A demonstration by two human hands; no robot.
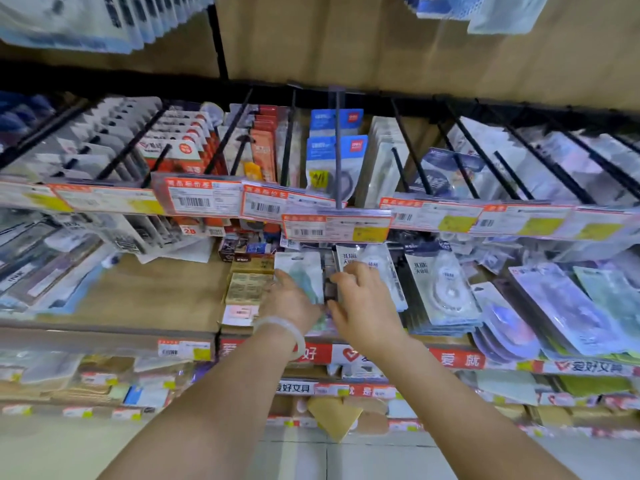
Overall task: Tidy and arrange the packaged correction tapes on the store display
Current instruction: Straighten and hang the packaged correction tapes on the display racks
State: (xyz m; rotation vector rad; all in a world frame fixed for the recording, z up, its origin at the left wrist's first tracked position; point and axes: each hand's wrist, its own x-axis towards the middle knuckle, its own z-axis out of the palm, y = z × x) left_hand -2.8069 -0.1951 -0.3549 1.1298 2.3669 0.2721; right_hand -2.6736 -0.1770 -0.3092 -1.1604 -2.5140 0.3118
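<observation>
Both my hands reach onto the wooden shelf [149, 289] below the hook rail. My left hand [291, 299], with a white bracelet on the wrist, grips the lower edge of a pale green correction tape pack [303, 271]. My right hand [363, 303] lies with curled fingers on a white correction tape pack [374, 261] just to the right. A narrow dark gap [329, 285] separates the two stacks. Another white pack stack [443, 289] lies further right, and blue and purple packs [561, 306] fan out beyond it.
Tan boxes [249, 282] sit left of the green pack. Black hooks [337, 147] above carry blue and white packs, with orange price tags [336, 228] overhanging the shelf. Lower shelves [346, 389] hold more stationery. Pen packs [52, 258] lie at far left.
</observation>
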